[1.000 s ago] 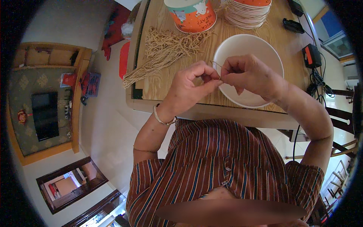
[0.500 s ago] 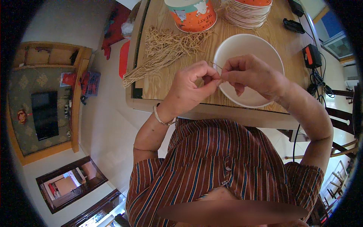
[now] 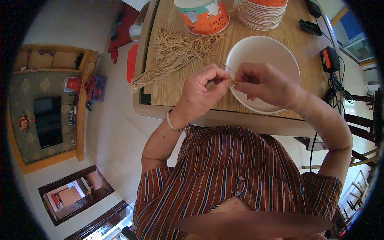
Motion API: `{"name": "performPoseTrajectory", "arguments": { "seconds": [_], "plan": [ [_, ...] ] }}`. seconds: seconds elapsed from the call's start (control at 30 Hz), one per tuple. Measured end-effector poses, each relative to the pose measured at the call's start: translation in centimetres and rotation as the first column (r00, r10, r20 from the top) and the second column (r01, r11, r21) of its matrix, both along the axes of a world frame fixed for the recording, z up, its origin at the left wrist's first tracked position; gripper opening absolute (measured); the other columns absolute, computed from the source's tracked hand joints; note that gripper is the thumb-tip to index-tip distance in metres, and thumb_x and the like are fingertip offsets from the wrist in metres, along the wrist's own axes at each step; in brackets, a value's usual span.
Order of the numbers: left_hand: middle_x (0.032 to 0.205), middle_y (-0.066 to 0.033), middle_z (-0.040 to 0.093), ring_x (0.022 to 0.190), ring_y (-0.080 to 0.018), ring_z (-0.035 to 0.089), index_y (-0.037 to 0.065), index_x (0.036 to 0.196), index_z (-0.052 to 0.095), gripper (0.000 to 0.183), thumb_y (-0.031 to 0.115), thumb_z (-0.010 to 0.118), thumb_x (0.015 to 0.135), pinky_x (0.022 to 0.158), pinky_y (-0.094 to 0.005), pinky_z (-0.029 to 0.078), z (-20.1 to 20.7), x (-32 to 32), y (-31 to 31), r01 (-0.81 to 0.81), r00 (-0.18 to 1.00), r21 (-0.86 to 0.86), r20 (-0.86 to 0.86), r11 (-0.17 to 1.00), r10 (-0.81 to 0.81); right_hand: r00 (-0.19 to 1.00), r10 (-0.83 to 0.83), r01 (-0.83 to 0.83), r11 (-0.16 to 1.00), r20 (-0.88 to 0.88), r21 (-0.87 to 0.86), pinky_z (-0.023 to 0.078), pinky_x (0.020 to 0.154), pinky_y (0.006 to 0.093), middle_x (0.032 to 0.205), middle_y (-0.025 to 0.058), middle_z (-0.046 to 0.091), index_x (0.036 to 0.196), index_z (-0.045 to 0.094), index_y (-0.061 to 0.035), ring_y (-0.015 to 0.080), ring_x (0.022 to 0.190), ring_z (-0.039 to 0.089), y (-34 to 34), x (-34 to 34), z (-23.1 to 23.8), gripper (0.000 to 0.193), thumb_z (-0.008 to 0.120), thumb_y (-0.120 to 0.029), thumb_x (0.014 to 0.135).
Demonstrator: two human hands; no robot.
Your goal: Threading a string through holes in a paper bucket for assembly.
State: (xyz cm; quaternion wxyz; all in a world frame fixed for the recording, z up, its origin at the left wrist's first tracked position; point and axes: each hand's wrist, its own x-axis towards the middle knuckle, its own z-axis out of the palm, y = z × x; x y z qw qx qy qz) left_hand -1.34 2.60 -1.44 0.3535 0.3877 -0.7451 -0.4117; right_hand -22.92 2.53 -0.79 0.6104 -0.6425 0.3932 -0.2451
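Between my two hands is a short piece of tan string (image 3: pixel 239 83), over the near left rim of a white bucket (image 3: pixel 276 52). My left hand (image 3: pixel 206 88) pinches it between thumb and forefinger. From the right, my right hand (image 3: pixel 266 82) has its fingers closed on the same string, and a thin end sticks up beside the fingertips. Whether the string is looped or knotted is too small to tell. A loose bundle of tan strings (image 3: pixel 176 54) lies on the table just left of the bucket.
An orange and green printed paper tub (image 3: pixel 206 18) stands at the back, beside a stack of paper tubs (image 3: pixel 262 16). On the right lie a black and orange power adapter (image 3: pixel 329 60), a black plastic piece (image 3: pixel 310 28) and coiled cables (image 3: pixel 338 94). The wooden table's (image 3: pixel 176 102) near edge runs before me.
My right fingers have shifted slightly right from my left fingertips, and more of the string shows between the hands. My left hand has barely moved.
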Motion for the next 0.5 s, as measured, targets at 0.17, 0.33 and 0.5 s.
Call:
{"name": "performPoseTrajectory", "arguments": {
  "seconds": [0.17,0.33,0.5],
  "plan": [
    [0.079,-0.0047,0.058,0.073,-0.0106,0.056,0.001,0.089,0.062,0.005,0.004,0.063,0.085,0.067,-0.0247,0.045,-0.23,0.23,-0.11,0.019,1.000,0.049,-0.015,0.999,-0.018,0.999,0.010,-0.011,1.000,0.035,0.022,0.049,0.058,0.0239,0.075,0.0006,0.060,0.093,0.062,-0.0012,0.0060,0.066,0.055,0.07,0.19,0.45,0.012,0.059,-0.013,0.092],
    [0.081,-0.0013,0.058,0.073,-0.0074,0.054,0.001,0.090,0.062,0.004,0.004,0.062,0.088,0.067,-0.0228,0.045,-0.46,0.13,0.26,0.006,0.993,0.236,-0.112,0.972,0.021,0.997,0.066,-0.068,0.996,-0.050,-0.051,0.049,0.063,0.0233,0.076,0.0009,0.061,0.095,0.066,-0.0021,0.0067,0.068,0.057,-0.07,-0.30,0.37,0.012,0.059,-0.012,0.093],
    [0.082,0.0036,0.057,0.072,-0.0038,0.053,0.002,0.090,0.063,0.004,0.005,0.061,0.090,0.067,-0.0200,0.045,-0.15,-0.03,0.38,0.042,0.976,0.391,-0.214,0.920,0.047,0.991,0.044,-0.065,0.983,-0.125,-0.169,0.049,0.065,0.0271,0.077,0.0055,0.064,0.091,0.068,0.0002,0.0121,0.069,0.060,0.12,-0.56,-0.08,0.012,0.062,-0.009,0.088]
  ]
}}
